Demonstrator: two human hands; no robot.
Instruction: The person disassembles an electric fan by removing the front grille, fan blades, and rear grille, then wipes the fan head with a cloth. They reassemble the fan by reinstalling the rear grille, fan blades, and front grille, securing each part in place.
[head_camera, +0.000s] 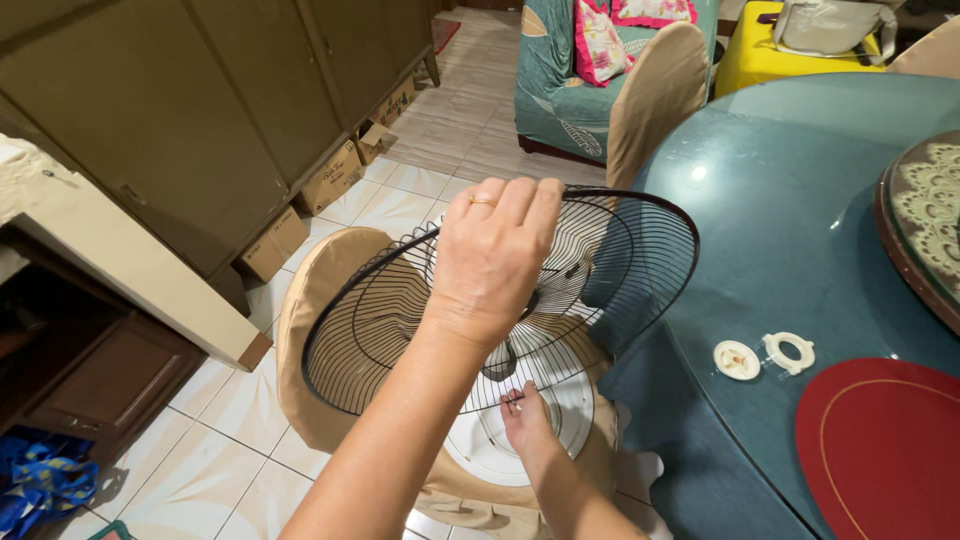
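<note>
Tiled floor (420, 190), pale, runs back past dark olive cabinets (200, 110) with cardboard boxes (330, 175) along their foot. Round table (790, 230), teal glass top, fills the right side; red placemat (880, 450) on its near edge, lace-covered turntable (925, 225) further right. Teal sofa (560, 90) with pink cushions at the back, yellow case (760, 55) beside it. Two chairs in tan covers: one tucked at the table's far side (655, 95), one right below the hands (320, 300).

Black wire fan grille (620, 260) is held in the air over that near chair, tilted, its far rim close to the table edge. Left hand (495, 255) is closed over the grille's top rim, ring on one finger. Right hand (525, 415) is lower down, fingers pinching the wire at the grille's bottom edge. Under the grille, on the chair seat, sits a white round fan part (500, 440), partly hidden; looks like the fan's rear housing, hard to be sure.

Progress, judging by layout: grille is off the fan body, carried by both hands. Two small white plastic pieces lie on the table, a round cap (737, 360) and a ring nut (790, 352), just beside each other, apart from the grille. So fasteners are off and parked. No blade visible. Whether the grille is coming off or going back on, cannot tell.
</note>
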